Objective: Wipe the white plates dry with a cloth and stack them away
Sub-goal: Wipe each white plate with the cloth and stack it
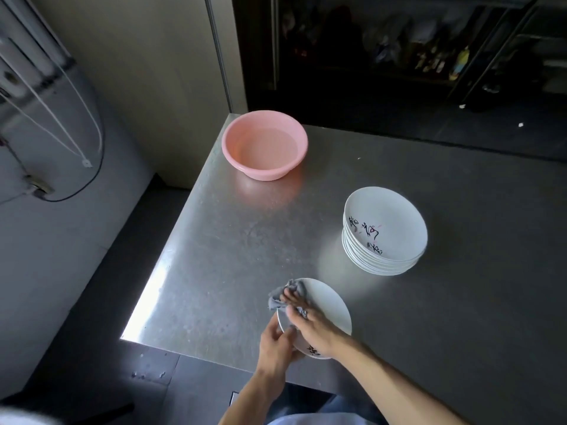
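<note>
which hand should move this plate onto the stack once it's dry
Probably left: the left hand grips the plate by its rim, while the right hand holds the cloth on it.

Grey cloth (281, 295) on white plate (329, 308)

A pink round plastic basin (232, 154) stood on the brushed steel table (214, 256), near its far left corner. A stack of white ceramic plates (383, 231) sat to its right and nearer, well apart. Before the stack, at the near edge, the left hand (276, 342) gripped a single white plate (328, 305) by its near-left rim. The right hand (313, 326) held a crumpled grey cloth (282, 294) on the plate's far-left rim.
</note>
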A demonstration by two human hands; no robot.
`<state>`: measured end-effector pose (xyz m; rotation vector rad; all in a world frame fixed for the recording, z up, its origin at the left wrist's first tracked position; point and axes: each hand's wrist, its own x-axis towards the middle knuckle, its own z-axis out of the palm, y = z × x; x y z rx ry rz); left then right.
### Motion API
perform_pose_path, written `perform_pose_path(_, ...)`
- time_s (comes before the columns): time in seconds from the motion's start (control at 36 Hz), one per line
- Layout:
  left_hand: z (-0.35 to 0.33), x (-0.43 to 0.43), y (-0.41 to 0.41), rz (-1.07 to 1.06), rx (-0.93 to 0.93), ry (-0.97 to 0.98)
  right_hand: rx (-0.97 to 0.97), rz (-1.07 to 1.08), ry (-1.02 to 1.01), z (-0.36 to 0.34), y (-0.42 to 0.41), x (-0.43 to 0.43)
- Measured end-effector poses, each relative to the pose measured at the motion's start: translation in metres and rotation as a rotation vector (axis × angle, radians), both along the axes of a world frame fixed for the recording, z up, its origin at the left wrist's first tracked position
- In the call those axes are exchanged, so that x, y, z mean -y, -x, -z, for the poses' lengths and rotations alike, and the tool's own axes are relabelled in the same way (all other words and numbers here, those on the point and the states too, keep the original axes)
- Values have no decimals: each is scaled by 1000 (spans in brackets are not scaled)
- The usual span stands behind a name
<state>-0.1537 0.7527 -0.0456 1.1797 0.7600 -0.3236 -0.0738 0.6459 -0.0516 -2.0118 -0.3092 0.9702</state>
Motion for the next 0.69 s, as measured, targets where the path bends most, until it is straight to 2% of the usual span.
perform_pose_path(0.08, -4, 0, 0, -107, 14, 63, 182, 97, 366, -1, -12, 0)
perform_pose_path(0.14, -1, 2, -2, -206, -5, 87, 155, 206, 502, -8, -18, -3)
perform_pose_path(0.22, 6, 3, -8, -261, -54, -26, 58, 228, 413, -14, -16, -8)
perform_pose_path(0.31, 2, -4, -12, -205, -67, -125, -30, 193, 55, -20, -1, -9)
perform_pose_path(0.36, 2, -7, -11, -182, -50, -113, -41, 84, -81, -21, 10, -9)
perform_pose_path(0.44, 11, -5, -6, -208, -67, -88, -23, -16, 18, -13, 6, -6)
perform_pose_path(0.58, 11, -6, 0, -158, -31, -42, 132, 130, 545, -3, -12, -1)
perform_pose_path(0.64, 6, -4, 1, -33, 22, -45, 132, 157, 579, -3, -11, -5)
perform_pose_path(0.69, 0, 1, -1, 44, 60, -79, 156, 90, 440, 0, -5, -11)
